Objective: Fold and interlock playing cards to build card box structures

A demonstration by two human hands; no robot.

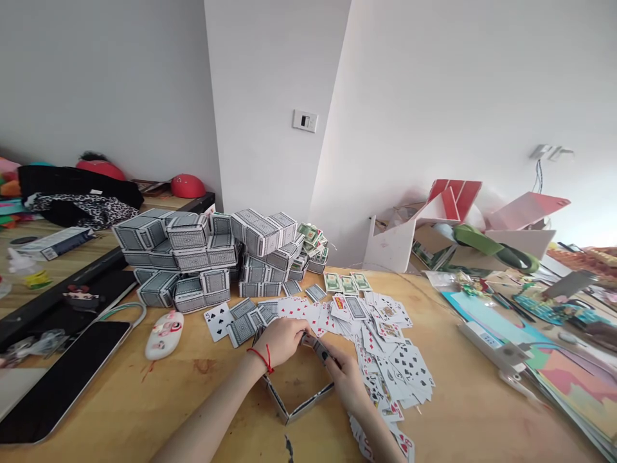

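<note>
A square frame of folded playing cards (pixel 278 404) stands on edge on the wooden table, its centre hollow. My left hand (pixel 284 337), with a red string at the wrist, is closed over the frame's far corner, and its fingertips are partly hidden. On the right side, my right hand (pixel 348 381) pinches a folded card strip (pixel 319 350) of the same frame between thumb and fingers. Loose playing cards (pixel 407 366) lie spread face up beside my right hand. Several face-down cards (pixel 242 330) and a five of spades (pixel 218 320) lie beyond my left hand.
Blocks built from folded cards (pixel 202 257) are stacked at the back, with green-patterned ones (pixel 311 239) at their right. A white mouse (pixel 164 335) and a black tablet-like device (pixel 67 382) lie left. A power strip (pixel 491 344), papers and a cluttered white box (pixel 390 244) occupy the right.
</note>
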